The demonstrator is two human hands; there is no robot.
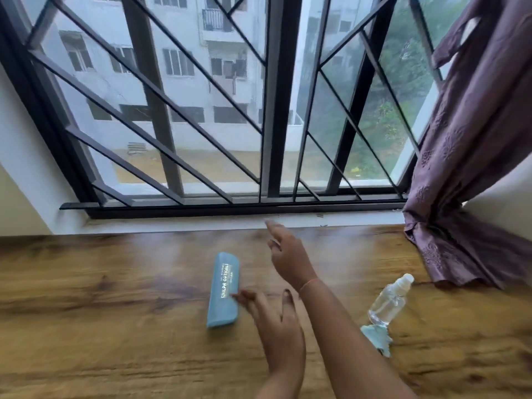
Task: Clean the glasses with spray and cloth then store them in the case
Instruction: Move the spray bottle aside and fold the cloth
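On the tabletop our left hand, flat and released, touches the closed case, probably to steady it, while our right hand hovers released and empty.

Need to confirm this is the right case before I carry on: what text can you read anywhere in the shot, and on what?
"SHILPA": gold print running along the lid of the blue glasses case; the next word seems to start "OPTI" but is blurred.
Smaller lines beside it on the lid: too blurred to read.
Spray bottle and cloth: no text visible.
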